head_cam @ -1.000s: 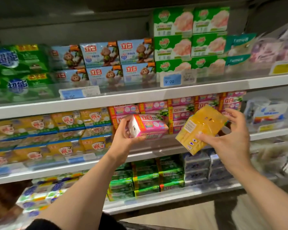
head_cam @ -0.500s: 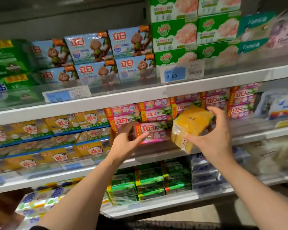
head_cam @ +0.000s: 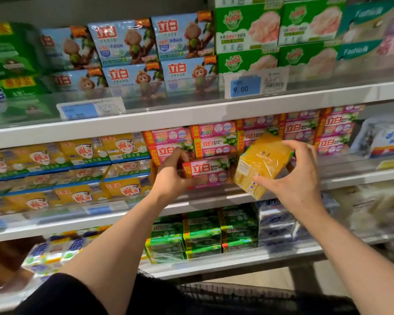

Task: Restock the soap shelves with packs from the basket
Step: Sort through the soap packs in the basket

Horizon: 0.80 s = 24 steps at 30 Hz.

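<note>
A store shelving unit fills the frame, its white top shelf (head_cam: 191, 114) running from left edge to right edge across the upper half. On it stand green-and-white boxed packs (head_cam: 280, 30) at upper right, blue packs printed with a cartoon monkey (head_cam: 155, 53) at upper centre, and green packs (head_cam: 11, 64) at far left. A price tag reading 9.00 (head_cam: 256, 84) is clipped to the clear front rail just below the green-and-white boxes.

The middle shelf (head_cam: 214, 198) crosses the centre of the frame. Yellow-and-blue packs (head_cam: 73, 169) occupy its left stretch, pink packs (head_cam: 300, 130) are stacked along its centre and right, and white-and-blue bags (head_cam: 384, 137) sit at the right edge. The lower shelf (head_cam: 225, 261) in the bottom half carries green packs (head_cam: 203, 235) at centre, with grey-blue packs (head_cam: 275, 223) to their right.

At mid-frame, the person's left hand (head_cam: 171, 176) grips the left end of a single pink soap pack (head_cam: 208, 173), fingers curled over its top and thumb under it; the pack lies level at the front of the pink stack on the middle shelf. Just right of it, the right hand (head_cam: 298, 178) holds a yellow soap pack (head_cam: 262, 164) tilted in front of the pink packs, thumb on its lower near face and fingers wrapped over its upper right edge. A dark mesh basket rim (head_cam: 237, 289) shows at the bottom edge, between the two forearms.
</note>
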Motion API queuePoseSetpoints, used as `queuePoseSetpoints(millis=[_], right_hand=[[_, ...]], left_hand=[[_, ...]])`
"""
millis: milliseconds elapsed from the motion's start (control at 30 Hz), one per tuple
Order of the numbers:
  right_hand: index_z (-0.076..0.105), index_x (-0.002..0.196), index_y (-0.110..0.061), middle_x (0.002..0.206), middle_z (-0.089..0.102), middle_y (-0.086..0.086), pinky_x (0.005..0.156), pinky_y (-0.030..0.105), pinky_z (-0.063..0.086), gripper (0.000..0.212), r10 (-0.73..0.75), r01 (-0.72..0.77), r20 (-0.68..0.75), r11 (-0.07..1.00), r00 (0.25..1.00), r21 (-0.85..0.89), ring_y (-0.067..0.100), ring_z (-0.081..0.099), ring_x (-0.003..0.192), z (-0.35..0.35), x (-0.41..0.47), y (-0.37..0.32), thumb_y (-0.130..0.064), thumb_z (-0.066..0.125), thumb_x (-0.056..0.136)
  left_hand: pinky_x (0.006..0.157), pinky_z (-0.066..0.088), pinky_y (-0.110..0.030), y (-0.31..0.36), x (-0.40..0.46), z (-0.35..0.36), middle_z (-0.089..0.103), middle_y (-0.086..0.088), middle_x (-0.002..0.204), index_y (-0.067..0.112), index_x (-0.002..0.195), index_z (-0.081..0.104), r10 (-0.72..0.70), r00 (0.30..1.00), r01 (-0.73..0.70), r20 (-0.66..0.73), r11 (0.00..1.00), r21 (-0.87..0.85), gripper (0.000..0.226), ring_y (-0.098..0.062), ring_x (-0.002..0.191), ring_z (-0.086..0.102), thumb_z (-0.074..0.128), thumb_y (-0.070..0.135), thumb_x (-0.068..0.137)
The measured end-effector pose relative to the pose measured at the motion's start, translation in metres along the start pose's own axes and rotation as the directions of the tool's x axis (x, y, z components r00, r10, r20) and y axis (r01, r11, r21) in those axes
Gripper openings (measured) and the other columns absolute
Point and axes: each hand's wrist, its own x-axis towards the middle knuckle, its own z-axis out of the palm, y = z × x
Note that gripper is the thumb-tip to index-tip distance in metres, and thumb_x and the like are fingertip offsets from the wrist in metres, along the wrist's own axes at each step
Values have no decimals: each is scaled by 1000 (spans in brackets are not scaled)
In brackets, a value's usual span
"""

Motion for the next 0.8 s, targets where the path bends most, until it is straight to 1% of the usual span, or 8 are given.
queuePoseSetpoints(millis=[100, 167, 233, 333, 433, 533, 733, 800], right_hand=[[48, 124, -18, 118, 37, -7, 95, 33, 42, 86, -2, 2, -23, 1000, 1000, 24, 16, 45, 113, 4, 1, -2, -16, 93, 50], [47, 124, -19, 119, 40, -5, 95, 35, 43, 87, 13, -12, -35, 999, 999, 38, 19, 45, 114, 7, 2, -2, -16, 93, 50], [46, 125, -21, 123, 45, 0, 93, 33, 42, 88, 26, -24, -32, 998, 999, 53, 18, 45, 115, 8, 3, -3, -18, 93, 51], [46, 124, -20, 125, 46, 3, 91, 31, 42, 87, 35, -33, -24, 998, 999, 61, 14, 44, 112, 8, 3, -6, -17, 93, 51], [49, 123, -16, 123, 45, 4, 90, 26, 37, 85, 12, -12, -22, 1000, 1000, 17, 10, 42, 109, 5, 1, -6, -14, 93, 50], [48, 123, -19, 124, 45, 4, 92, 28, 39, 86, 5, -5, -5, 1000, 1000, 10, 15, 44, 112, 2, -2, -5, -16, 93, 50], [45, 126, -26, 125, 48, 0, 95, 46, 48, 92, -9, 11, -19, 992, 1000, 128, 18, 49, 117, 17, -3, -11, -19, 94, 48], [43, 129, -24, 127, 47, 0, 98, 38, 46, 96, -41, 37, 27, 990, 999, 135, 16, 47, 119, 26, -5, -16, -22, 94, 48]], left_hand=[[70, 57, -34, -3, 0, -13, 67, -3, 96, 13, 92, 44, 7, 999, -3, -51, 997, 76, 39, -22, 90, 67, 78, 4, 75], [72, 53, -32, 2, -3, -16, 65, 6, 102, 19, 104, 48, 47, 998, -33, -43, 959, 281, 40, -15, 90, 64, 79, 21, 78], [83, 50, -31, 5, -5, -10, 57, 5, 120, 23, 124, 51, 120, 992, -127, 42, 890, 438, 53, -15, 103, 58, 77, 33, 79], [96, 41, -25, 9, -4, 3, 43, -1, 129, 22, 126, 52, 108, 992, -124, 62, 898, 423, 54, -14, 107, 51, 77, 32, 79], [89, 50, -36, 15, 4, 9, 49, -5, 122, 26, 109, 42, 74, 993, -105, 95, 918, 382, 48, -24, 104, 54, 77, 35, 77], [82, 50, -37, 18, 14, 6, 56, -4, 112, 33, 96, 32, 47, 987, -110, 156, 901, 419, 52, -25, 98, 54, 78, 43, 74], [84, 50, -38, 2, 13, -21, 59, -3, 114, 21, 119, 41, 91, 993, -118, 79, 873, 473, 68, -25, 99, 56, 83, 41, 69], [97, 46, -42, -10, 9, -34, 58, -4, 123, 21, 127, 41, 78, 996, -88, 41, 851, 518, 75, -28, 110, 56, 84, 40, 69]])
